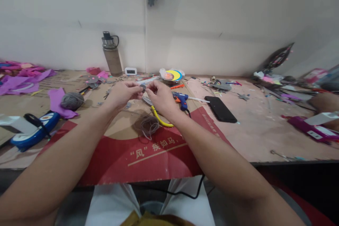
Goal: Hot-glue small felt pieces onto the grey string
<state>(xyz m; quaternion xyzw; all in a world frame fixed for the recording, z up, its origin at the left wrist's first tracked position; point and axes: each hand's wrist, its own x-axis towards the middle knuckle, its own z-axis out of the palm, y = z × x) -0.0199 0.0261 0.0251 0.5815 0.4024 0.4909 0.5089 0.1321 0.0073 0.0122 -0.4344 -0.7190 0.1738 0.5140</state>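
Above the cardboard, my left hand (127,91) and my right hand (159,95) meet, fingers pinched round a small grey piece (143,87). It looks like felt or foam, but its shape is mostly covered by the fingers. Below the hands lies a loose tangle of grey yarn (149,127). Scissors with a yellow handle (161,120) rest partly under my right hand. Just right of that hand is a blue hot glue gun (182,101) with a glue stick in its back. A grey yarn ball (72,101) sits to the left.
A black phone (220,109) lies right of the glue gun. At the back stand a bottle (112,54), a small white clock (130,71) and a bowl (171,80). Power strips (35,131) (312,128) flank the red cardboard (159,164). Another person's hand (324,102) is at far right.
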